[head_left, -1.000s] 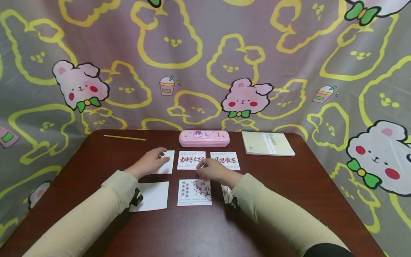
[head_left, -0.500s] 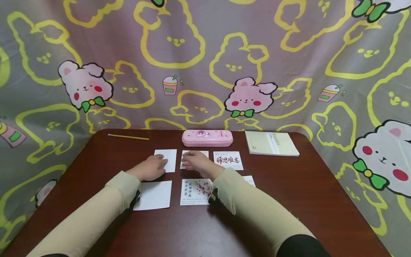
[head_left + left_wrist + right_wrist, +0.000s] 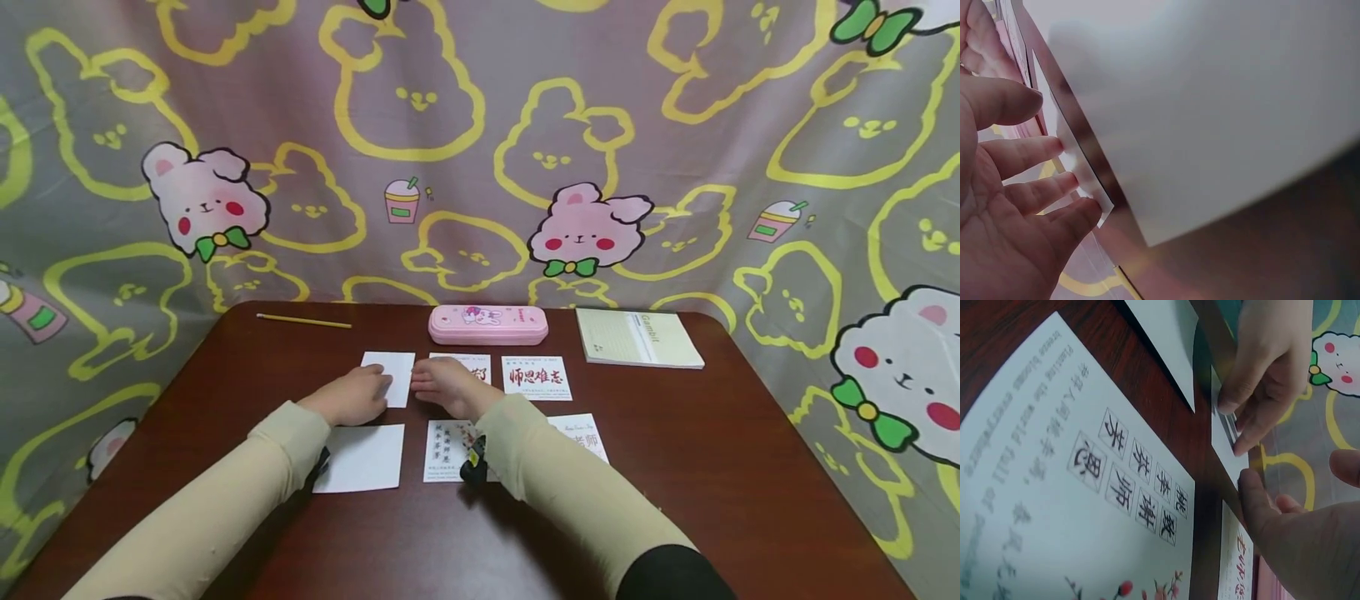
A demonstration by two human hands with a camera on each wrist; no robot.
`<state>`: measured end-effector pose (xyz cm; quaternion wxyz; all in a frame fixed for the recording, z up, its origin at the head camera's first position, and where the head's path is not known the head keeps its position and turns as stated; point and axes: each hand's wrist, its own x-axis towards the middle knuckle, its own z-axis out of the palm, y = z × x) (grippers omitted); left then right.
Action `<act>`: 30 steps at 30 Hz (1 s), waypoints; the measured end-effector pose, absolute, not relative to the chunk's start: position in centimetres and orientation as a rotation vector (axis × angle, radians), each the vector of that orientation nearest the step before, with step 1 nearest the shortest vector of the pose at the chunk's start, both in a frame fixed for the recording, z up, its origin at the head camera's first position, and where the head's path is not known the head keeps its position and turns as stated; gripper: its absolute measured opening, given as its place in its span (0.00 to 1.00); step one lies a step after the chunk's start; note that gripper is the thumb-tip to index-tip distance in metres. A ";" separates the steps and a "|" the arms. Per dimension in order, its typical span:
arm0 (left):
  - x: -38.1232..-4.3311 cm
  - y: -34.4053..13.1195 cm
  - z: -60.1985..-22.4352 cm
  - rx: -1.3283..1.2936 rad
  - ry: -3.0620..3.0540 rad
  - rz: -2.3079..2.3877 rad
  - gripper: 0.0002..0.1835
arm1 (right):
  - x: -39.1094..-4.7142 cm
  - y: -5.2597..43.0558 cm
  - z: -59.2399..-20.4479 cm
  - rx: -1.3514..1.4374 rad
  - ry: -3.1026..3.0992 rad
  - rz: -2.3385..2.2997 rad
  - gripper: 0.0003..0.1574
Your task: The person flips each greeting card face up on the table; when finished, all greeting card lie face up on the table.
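A blank white card lies in the back row, at its left end. My left hand rests its fingertips on that card; in the left wrist view the fingers touch it, slightly bent. My right hand reaches in from the other side, its extended fingers at the card's right edge, as the right wrist view also shows. Under the right hand lies a card with red lettering, partly hidden. Nearer me are another blank card and a blossom-printed card, partly covered by the right wrist.
A card with red characters and another printed card lie to the right. Along the back are a yellow pencil, a pink pencil case and a cream notebook. A patterned curtain rises behind the brown table.
My right hand has moved left across the red-lettered card to the blank card's right edge. The left hand has come down onto the blank card. The view has shifted slightly.
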<state>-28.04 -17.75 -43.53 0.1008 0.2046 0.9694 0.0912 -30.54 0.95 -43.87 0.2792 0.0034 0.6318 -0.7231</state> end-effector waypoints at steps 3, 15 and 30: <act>-28.0 -17.9 -43.6 0.601 2.866 0.280 0.25 | -30.4 0.6 -43.9 0.031 1.686 -1.940 0.24; -28.1 -18.0 -43.9 0.624 2.894 0.296 0.24 | -30.2 -0.2 -43.5 0.097 1.702 -1.889 0.09; -27.8 -17.8 -44.2 0.555 2.846 0.444 0.47 | -30.2 -0.5 -43.5 0.150 1.728 -1.855 0.21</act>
